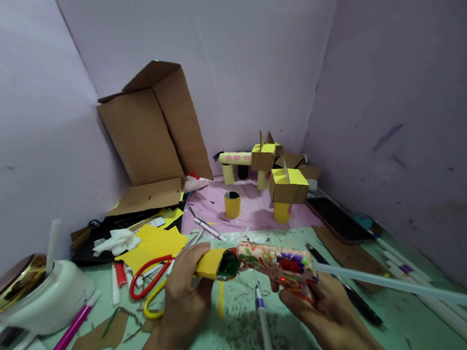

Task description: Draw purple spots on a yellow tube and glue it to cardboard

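My left hand (pixel 190 291) is closed around a yellow paper tube (pixel 213 264), whose open, dark green end faces right. In my right hand (pixel 322 311) is a glue gun (pixel 278 260) with a flowery pattern, and a red light shows on its side. The gun's nozzle is at the tube's open end; whether they touch I cannot tell. A long translucent glue stick (pixel 417 287) sticks out of the gun's back toward the right. Below the hands lies a white marker (pixel 264 324) with a purple band.
Behind stand yellow cardboard animal figures (pixel 288 185), a short yellow tube (pixel 232 204) and a cardboard box (pixel 143 135). Red-handled scissors (pixel 150 276), yellow paper (pixel 157 244) and a white teapot (pixel 56 293) are left. A phone (pixel 339 219) and glue sticks (pixel 437 306) lie right.
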`<act>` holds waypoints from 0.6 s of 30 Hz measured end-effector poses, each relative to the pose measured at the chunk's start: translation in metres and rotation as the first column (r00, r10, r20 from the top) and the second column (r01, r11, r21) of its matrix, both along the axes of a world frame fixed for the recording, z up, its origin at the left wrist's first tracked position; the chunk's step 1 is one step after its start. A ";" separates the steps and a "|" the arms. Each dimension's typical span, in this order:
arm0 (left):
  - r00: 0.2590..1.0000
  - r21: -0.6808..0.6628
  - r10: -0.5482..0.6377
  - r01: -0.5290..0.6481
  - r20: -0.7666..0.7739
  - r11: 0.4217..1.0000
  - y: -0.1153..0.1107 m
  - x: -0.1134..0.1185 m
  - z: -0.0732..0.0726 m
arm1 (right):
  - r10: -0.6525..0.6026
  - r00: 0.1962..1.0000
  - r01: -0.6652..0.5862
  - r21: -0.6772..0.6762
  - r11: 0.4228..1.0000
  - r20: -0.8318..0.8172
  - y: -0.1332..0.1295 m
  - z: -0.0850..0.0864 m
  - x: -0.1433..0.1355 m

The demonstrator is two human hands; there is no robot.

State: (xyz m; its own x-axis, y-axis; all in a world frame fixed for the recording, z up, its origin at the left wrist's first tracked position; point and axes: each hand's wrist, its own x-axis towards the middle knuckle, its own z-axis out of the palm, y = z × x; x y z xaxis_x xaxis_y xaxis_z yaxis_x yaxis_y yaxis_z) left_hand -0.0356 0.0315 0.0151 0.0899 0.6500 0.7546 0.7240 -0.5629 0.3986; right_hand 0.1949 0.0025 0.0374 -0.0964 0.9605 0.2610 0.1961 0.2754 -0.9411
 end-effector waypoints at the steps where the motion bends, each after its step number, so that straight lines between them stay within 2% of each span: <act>1: 1.000 0.001 0.001 -0.001 0.000 1.000 0.000 0.000 0.000 | -0.001 1.000 0.001 -0.016 1.000 -0.020 0.000 0.000 0.000; 4: 1.000 0.006 -0.004 0.004 0.007 1.000 0.000 0.000 0.001 | 0.060 0.998 -0.060 -0.014 0.998 0.004 0.000 0.001 0.000; 9: 1.000 0.017 -0.013 0.013 0.002 1.000 0.001 0.001 0.001 | -0.003 0.999 0.003 0.000 1.000 0.048 -0.002 -0.001 0.000; 18: 1.000 0.019 -0.011 0.010 0.024 1.000 0.002 0.001 -0.001 | 0.021 0.999 -0.020 -0.020 1.000 0.044 -0.002 -0.010 0.000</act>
